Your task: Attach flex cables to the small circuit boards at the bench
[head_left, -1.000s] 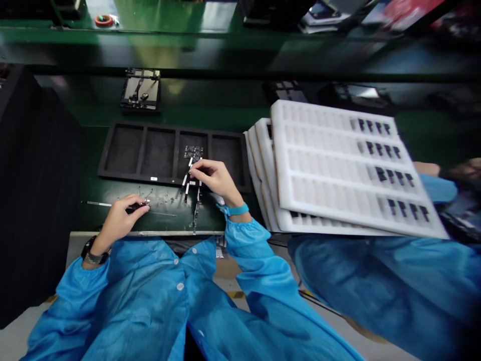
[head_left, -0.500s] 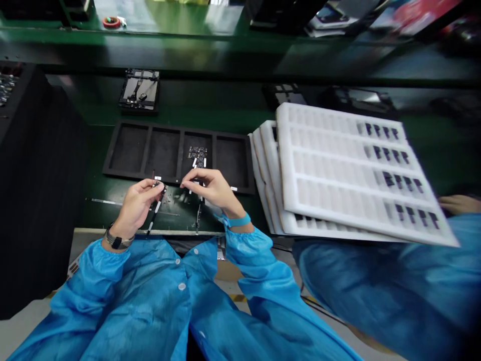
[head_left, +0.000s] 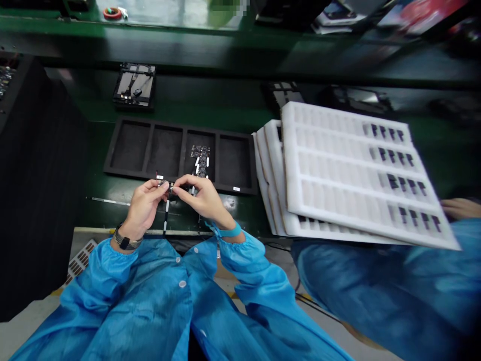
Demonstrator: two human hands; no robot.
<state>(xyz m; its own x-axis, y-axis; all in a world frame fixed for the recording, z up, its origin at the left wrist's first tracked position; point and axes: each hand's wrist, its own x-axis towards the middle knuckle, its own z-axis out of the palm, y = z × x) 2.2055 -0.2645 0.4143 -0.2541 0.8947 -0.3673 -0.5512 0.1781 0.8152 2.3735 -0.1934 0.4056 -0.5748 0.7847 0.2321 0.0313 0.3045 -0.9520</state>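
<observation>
To your right, a white slotted foam tray (head_left: 338, 159) lies askew on other white trays (head_left: 271, 165), with small dark parts (head_left: 392, 181) in the slots toward its right end. Beyond its right edge you see a co-worker's blue sleeve (head_left: 451, 255). A tall black block (head_left: 41, 175) stands at your left. On the far left of the desk (head_left: 95, 140) you have a dark-framed device (head_left: 134, 86) with a pale face; two more dark devices (head_left: 358, 100) lie behind the white trays. On the far shelf (head_left: 169, 45), you have a red ring (head_left: 112, 15) at left and a blurred red thing (head_left: 421, 20) at right.
</observation>
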